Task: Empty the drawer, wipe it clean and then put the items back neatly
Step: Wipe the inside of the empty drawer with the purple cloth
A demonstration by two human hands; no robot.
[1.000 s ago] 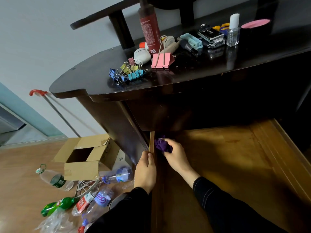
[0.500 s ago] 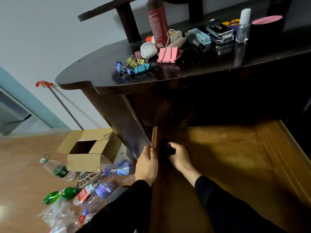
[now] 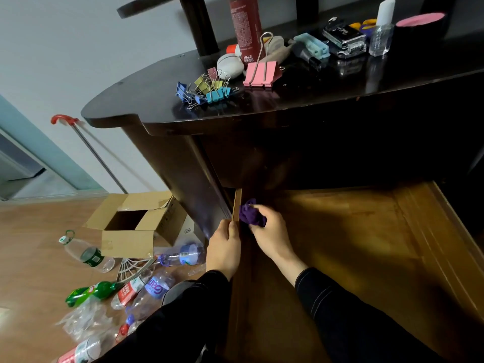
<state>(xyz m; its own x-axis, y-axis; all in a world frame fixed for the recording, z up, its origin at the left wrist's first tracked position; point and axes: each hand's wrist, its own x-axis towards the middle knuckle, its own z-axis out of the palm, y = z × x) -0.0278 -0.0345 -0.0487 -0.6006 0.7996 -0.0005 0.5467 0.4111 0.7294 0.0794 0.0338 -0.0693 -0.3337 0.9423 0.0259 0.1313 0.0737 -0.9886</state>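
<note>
- Drawer (image 3: 340, 244) stands pulled out below the dark desk top (image 3: 136, 100), and its wooden bottom is bare.
- My left hand (image 3: 224, 254) grips the drawer's left wall (image 3: 237, 205), thumb along its top edge.
- My right hand (image 3: 272, 231) is clenched round a bunched purple cloth (image 3: 250, 213), held against the inner face of that wall.
- On the desk top lie small coloured binder clips (image 3: 207, 90), a big pink clip (image 3: 262, 73) and a red bottle (image 3: 245, 27).
- An open cardboard box (image 3: 131, 231) and plastic bottles (image 3: 86, 255) sit on the floor to my left.
</note>
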